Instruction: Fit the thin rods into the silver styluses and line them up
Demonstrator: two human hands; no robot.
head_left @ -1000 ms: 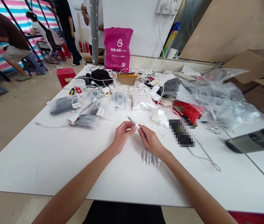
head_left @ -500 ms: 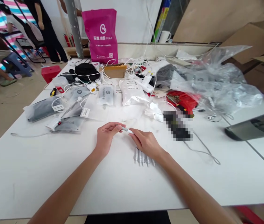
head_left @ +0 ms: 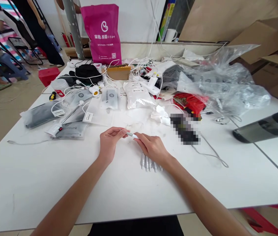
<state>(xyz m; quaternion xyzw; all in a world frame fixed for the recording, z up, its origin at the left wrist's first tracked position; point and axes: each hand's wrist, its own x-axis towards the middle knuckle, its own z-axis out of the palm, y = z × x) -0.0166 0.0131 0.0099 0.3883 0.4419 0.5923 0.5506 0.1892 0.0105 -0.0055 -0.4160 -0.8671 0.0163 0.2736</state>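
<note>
Through the head camera I have my left hand [head_left: 110,145] narrowed to a pinch on a slim white-and-grey pen [head_left: 131,134], which sits level just above the white table [head_left: 30,183]. My right hand [head_left: 152,149] is curled close, its fingertips [head_left: 137,138] at the pen's far end, though I cannot tell if they grip it. Below that hand lies a row of similar pale pens [head_left: 148,163]. The step in hand looks like handling this single pen, and a firm hold calls for closing the right fingers. Compared with a second ago, the pen lies flatter and the hands sit closer together.
</note>
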